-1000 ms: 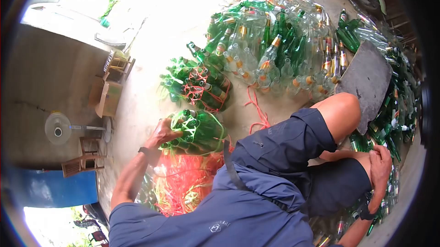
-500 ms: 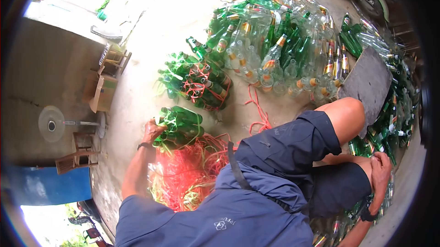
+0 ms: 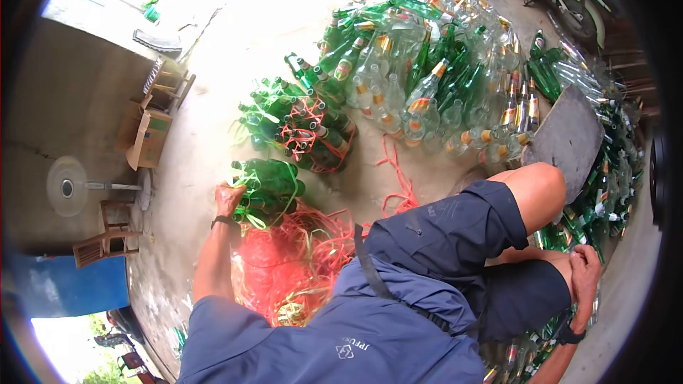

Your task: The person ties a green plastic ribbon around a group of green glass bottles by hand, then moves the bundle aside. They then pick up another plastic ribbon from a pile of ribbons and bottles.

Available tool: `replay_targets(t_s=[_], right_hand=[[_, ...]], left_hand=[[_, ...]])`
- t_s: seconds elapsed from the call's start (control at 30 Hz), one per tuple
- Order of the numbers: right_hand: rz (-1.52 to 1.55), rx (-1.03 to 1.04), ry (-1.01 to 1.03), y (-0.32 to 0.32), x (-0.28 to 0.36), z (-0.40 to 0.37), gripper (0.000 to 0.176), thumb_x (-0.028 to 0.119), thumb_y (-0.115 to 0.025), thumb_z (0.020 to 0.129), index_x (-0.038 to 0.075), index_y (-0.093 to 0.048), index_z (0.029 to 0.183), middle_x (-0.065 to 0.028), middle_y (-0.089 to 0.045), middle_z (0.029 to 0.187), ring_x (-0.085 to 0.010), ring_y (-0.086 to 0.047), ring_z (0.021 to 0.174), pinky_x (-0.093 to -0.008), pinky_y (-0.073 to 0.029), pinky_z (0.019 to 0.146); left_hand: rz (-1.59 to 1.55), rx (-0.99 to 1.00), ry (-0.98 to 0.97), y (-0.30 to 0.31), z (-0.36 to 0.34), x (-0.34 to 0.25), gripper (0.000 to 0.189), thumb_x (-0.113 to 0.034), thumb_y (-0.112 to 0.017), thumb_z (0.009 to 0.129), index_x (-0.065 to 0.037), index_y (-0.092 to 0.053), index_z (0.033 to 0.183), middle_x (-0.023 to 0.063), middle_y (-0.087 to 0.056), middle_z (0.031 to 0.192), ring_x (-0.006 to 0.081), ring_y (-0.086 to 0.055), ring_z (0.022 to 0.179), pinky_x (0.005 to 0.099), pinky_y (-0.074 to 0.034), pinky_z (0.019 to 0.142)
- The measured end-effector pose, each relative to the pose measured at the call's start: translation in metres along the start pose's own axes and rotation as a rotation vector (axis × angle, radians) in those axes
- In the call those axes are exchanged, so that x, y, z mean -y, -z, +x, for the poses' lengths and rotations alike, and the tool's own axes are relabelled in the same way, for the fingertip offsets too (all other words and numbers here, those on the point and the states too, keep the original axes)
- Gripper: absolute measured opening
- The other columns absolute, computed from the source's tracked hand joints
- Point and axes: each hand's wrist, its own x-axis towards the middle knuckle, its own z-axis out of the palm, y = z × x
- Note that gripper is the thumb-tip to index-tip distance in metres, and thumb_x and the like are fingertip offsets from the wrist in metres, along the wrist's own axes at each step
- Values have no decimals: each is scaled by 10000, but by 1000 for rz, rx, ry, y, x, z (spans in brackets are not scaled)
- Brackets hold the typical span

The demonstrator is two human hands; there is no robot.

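My left hand [image 3: 228, 199] grips a bundle of green glass bottles [image 3: 269, 182] tied with green strapping, holding it by its neck end just above the concrete floor. A wristband sits on that wrist. Right beyond the bundle lie two more tied bundles of green bottles [image 3: 299, 125], bound in green and red string. My right hand [image 3: 586, 274] rests on my right knee, fingers curled, holding nothing. I sit in dark blue shorts and shirt.
A heap of loose red and green strings [image 3: 288, 270] lies under my left arm. A large pile of loose clear and green bottles [image 3: 434, 64] fills the floor ahead. A dark flat board [image 3: 567, 136] leans by my knee. More bottles [image 3: 605, 192] lie at the right. Wooden chairs and a fan stand at the left.
My left hand has carried the tied bottle bundle to the left and away from my body, toward the other bundles. My right hand has stayed on the knee.
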Motion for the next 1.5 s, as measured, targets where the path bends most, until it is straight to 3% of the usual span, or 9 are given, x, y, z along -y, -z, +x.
replay_targets(t_s=[0.17,0.27,0.37,0.53,0.77,1.2,1.33,1.4,1.5], right_hand=[[29,15,-58,4,17,-3,139,57,-655,897,-33,-668,1001,-139,-653,899,-243,-624,870,-356,-506,845],[52,15,-68,4,22,-5,147,53,-647,887,-36,-668,1003,-142,-653,908,-257,-626,881,-364,-507,851],[16,23,-36,6,23,-6,155,48,-642,873,-33,-666,1003,-143,-647,917,-274,-624,896,-373,-503,860],[-36,-4,50,5,12,-8,166,24,-658,865,-30,-685,1020,-150,-648,920,-274,-628,846,-378,-512,827],[-44,43,-4,8,22,-5,175,53,-663,859,-46,-672,1004,-167,-627,924,-288,-607,859,-387,-501,840],[-43,54,-11,9,30,2,142,75,-658,819,-30,-667,914,-134,-658,890,-279,-626,907,-375,-498,881],[-73,51,6,8,24,2,144,66,-667,811,-35,-666,914,-137,-647,885,-275,-619,903,-379,-494,874],[-66,59,-9,9,26,3,143,63,-669,811,-35,-662,915,-135,-639,882,-273,-613,895,-380,-491,865],[-64,79,-19,8,32,3,142,60,-673,814,-35,-656,918,-131,-624,875,-270,-599,881,-382,-485,848]], left_hand=[[35,-51,3,-11,10,-1,395,-280,-769,755,-63,-807,1083,130,-726,660,212,-686,582,388,-536,588],[38,-68,-6,-26,22,11,381,-266,-764,757,-70,-804,1081,141,-735,688,228,-712,618,394,-548,611],[17,-102,-53,-36,31,12,407,-252,-756,765,-118,-806,1146,120,-744,709,178,-683,604,373,-535,607],[90,-128,-48,-42,39,5,390,-251,-765,753,-122,-804,1119,145,-764,757,259,-745,678,403,-570,668],[-8,-144,-13,-53,49,5,386,-228,-757,755,-132,-804,1125,136,-755,736,234,-732,662,390,-564,659],[-55,-162,-157,-73,72,20,284,-144,-742,781,-100,-790,1058,88,-738,716,156,-695,655,343,-537,641],[-98,-107,-55,-67,69,15,293,-148,-747,784,-106,-793,1070,69,-733,714,143,-671,644,342,-532,633],[-69,-64,-7,-66,73,18,330,-185,-754,772,-101,-793,1088,178,-766,832,295,-758,767,401,-566,718],[-67,-70,-8,-65,78,27,343,-182,-754,772,-106,-793,1104,169,-770,831,284,-754,761,401,-566,719]])
